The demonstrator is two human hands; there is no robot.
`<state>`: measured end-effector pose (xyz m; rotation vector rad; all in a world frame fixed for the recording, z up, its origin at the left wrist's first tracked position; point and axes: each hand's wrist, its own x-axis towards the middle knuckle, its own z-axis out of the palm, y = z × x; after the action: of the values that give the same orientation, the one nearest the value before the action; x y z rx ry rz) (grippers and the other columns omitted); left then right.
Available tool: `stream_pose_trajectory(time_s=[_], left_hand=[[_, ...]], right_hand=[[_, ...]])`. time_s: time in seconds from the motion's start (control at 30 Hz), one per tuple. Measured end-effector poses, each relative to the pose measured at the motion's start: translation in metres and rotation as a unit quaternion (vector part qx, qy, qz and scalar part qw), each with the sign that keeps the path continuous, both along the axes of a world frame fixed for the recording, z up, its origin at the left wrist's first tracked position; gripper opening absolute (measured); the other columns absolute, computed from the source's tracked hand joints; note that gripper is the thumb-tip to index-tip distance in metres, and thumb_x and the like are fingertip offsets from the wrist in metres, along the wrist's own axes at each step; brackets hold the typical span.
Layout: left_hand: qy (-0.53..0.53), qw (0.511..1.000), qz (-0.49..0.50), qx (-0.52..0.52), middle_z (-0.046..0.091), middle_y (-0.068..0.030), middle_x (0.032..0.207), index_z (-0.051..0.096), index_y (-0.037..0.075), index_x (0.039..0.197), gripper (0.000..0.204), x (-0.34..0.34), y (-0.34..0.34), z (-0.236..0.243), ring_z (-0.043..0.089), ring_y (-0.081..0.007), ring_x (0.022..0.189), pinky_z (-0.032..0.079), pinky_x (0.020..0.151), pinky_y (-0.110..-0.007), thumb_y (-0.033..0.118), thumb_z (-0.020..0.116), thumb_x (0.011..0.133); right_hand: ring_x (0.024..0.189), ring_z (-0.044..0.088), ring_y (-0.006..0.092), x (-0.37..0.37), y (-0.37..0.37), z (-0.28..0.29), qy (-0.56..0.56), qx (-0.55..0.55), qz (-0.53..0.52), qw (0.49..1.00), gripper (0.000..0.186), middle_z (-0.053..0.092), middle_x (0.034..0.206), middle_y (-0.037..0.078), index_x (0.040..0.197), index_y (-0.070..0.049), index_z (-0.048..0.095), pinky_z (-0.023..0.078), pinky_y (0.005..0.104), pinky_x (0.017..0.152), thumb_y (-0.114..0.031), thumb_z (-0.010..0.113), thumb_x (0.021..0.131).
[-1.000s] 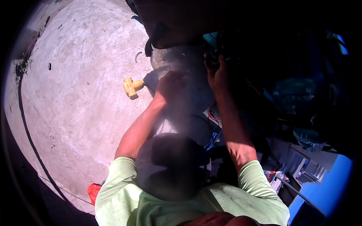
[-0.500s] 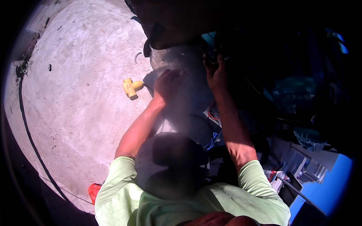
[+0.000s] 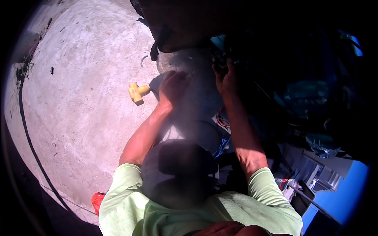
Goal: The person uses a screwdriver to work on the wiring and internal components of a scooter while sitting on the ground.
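Yellow and T-shaped, a mallet [image 3: 138, 93] lies on the pale concrete floor [image 3: 86, 118], just left of the left hand [image 3: 172, 87]. That hand is curled at the edge of the shade; whether its fingers hold anything cannot be told. Farther right, the right hand [image 3: 225, 78] points away from the body, its fingers [image 3: 230, 65] bent and partly spread against a dark machine part; shadow hides whether they grip it. A big dark body [image 3: 179, 27] looms at the far side, with a thin curved strip [image 3: 143, 61] on the floor to its left. Red wires [image 3: 223, 120] lie left of the right forearm [image 3: 244, 129], and a red bag [image 3: 96, 202] sits at near left.
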<state>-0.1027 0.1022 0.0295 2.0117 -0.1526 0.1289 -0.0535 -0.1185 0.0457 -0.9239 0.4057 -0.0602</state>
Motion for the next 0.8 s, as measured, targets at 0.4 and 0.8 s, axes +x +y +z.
stream_pose_trajectory(time_s=[0.4,0.8], left_hand=[[0.01,0.997,-0.058,0.048,0.067,-0.0118,0.104,0.066,0.01,0.116,0.03,-0.008,-0.006,0.025,0.066,-0.0181,0.081,0.053,0.074,-0.027,0.009,0.062,0.087],[0.264,0.919,-0.144,-0.256,0.066,-0.0071,0.094,0.065,0.004,0.112,0.023,0.0,-0.008,-0.014,0.067,-0.0186,0.078,0.053,0.068,-0.033,0.006,0.063,0.089]], right_hand=[[0.1,0.066,0.0247,-0.001,-0.018,-0.031,-0.087,-0.319,0.037,0.943,0.037,0.066,0.113,0.007,0.128,-0.011,0.055,0.055,0.0363,0.082,-0.029,0.062,0.096],[0.099,0.066,0.0255,-0.002,-0.013,-0.021,-0.066,-0.165,0.033,0.983,0.039,0.065,0.115,0.008,0.128,-0.011,0.055,0.055,0.0363,0.081,-0.03,0.063,0.095]])
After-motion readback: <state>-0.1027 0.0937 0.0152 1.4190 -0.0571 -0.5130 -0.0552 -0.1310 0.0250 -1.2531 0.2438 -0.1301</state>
